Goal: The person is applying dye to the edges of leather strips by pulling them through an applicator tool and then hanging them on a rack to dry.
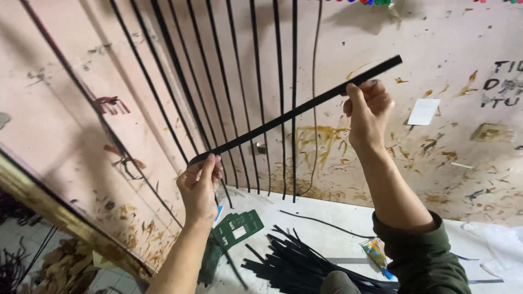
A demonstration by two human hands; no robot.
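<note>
We hold one long black strip point(294, 111) up in the air with both hands, in front of a stained pink wall point(447, 49). Its long axis runs on a diagonal: the lower end points down to the left and the upper end points up to the right, a little beyond our fingers.

Our left hand point(200, 184) pinches the lower end of the strip between the thumb and the other fingers, which are pressed together around it. Our right hand point(369, 109) is higher and closes on the strip near its upper end, with the thumb on the near side and the fingers curled behind. A dark green sleeve point(422, 253) covers the right forearm.

Behind the strip, a row of similar black strips point(245, 92) lies flat against the wall, almost upright, and our strip crosses in front of them. Below, on the white desk point(332, 218), there is a pile of black strips point(299, 264), a green card point(238, 228) beside it, and a small colourful packet point(376, 253) near the sleeve.
</note>
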